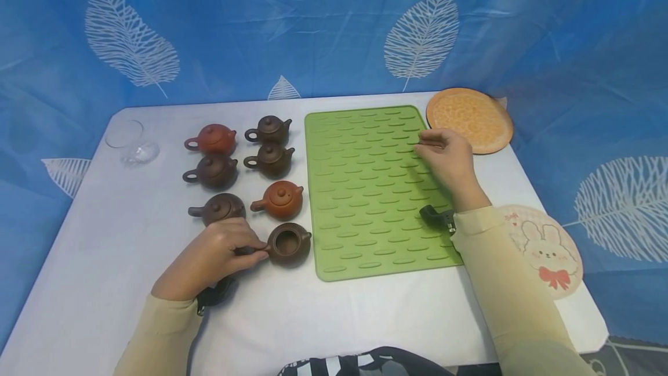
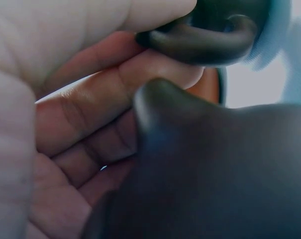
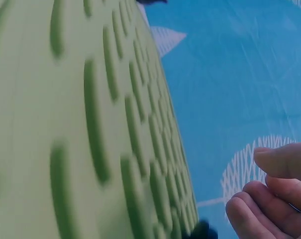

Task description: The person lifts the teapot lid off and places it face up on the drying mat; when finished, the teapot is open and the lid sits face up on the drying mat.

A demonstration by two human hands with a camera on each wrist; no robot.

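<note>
Clamped on the handle of the lidless brown teapot [image 1: 289, 243], the left hand [image 1: 214, 257] held its grip down at the near end of the pot rows, thumb and fingers pinching that dark loop, and the left wrist view confirmed fingers [image 2: 90, 114] curled close against the pot. Over on the green ridged mat [image 1: 365, 231], the right hand [image 1: 446, 158] hovered at the far right edge with fingers loosely curled, gripping nothing that showed. Six lidded teapots stood behind the open one in two columns on the white worktop [image 1: 130, 237], the nearest an orange one [image 1: 279, 199]. An orange round coaster [image 1: 469, 119] lay just beyond the right hand, and a glass [image 1: 130, 143] sat far left.
</note>
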